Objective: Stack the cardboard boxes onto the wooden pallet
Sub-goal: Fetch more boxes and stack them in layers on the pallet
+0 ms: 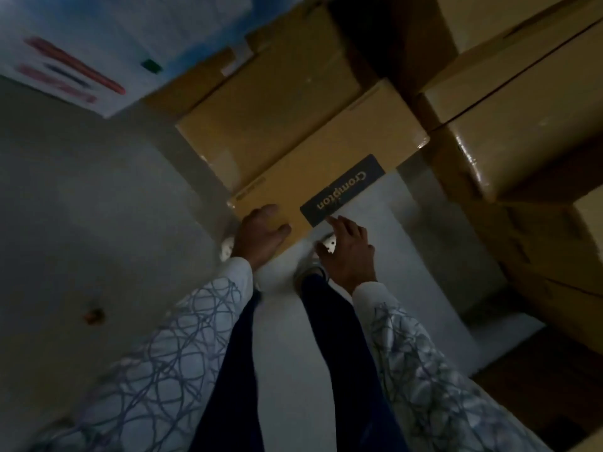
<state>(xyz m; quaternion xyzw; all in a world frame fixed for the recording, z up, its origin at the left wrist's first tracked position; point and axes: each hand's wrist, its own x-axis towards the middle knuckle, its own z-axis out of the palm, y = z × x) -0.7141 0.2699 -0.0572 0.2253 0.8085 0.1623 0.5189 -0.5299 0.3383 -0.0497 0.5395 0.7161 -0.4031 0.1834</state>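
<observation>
1. The frame is dim and smeared. I cannot find the wooden pallet with any certainty; a dark brown patch point(528, 370) at lower right is too murky to name.
2. A white printed surface point(65, 60) at upper left is blurred, and its red and blue marks are unreadable.
3. The cardboard box point(326, 148) lies on the floor point(98, 207) just ahead of my shoes point(226, 251). It carries a dark label point(342, 190) reading "Crompton".
4. A second box point(270, 99) butts against its far side. A taller stack of boxes point(522, 125) stands at the right and is cut off by the frame.
5. Wide bare floor opens to the left. On the right only a narrow pale lane separates the near box from the stack.
6. My left hand point(261, 234) rests on the box's near left corner, fingers close together and lightly bent, thumb out sideways.
7. My right hand point(350, 256) reaches down beside the near edge. Its index finger point(334, 221) is straight and touches the label's corner, and the other fingers hang loosely bent, holding nothing.
</observation>
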